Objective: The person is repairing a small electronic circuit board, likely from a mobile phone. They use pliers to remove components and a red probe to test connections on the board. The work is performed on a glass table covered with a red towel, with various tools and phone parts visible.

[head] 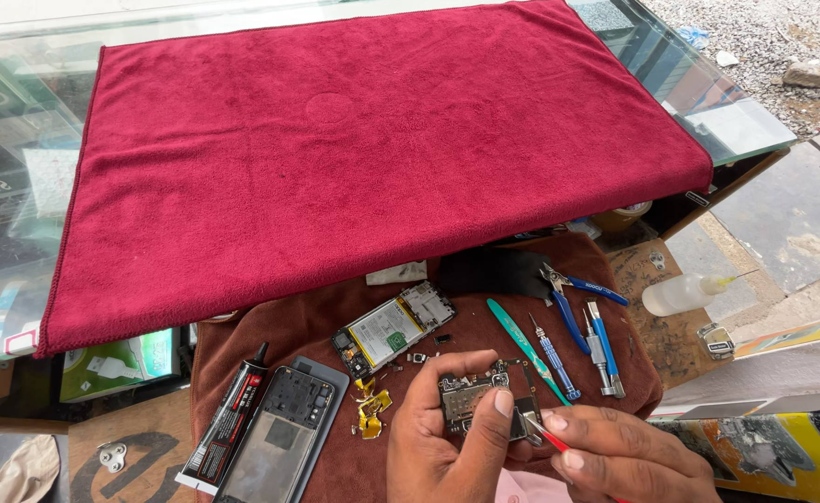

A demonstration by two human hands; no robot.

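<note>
My left hand holds a small phone circuit board between thumb and fingers, low in the view. My right hand grips a thin red-tipped tool whose tip touches the board's right edge. Just beyond lie an opened phone body with its battery, a dark phone back frame and small gold flex pieces, all on a brown cloth.
A large red towel covers the glass counter beyond. Right of the phone lie a teal pry tool, blue-handled pliers and screwdrivers. A black glue tube lies left; a clear squeeze bottle lies right.
</note>
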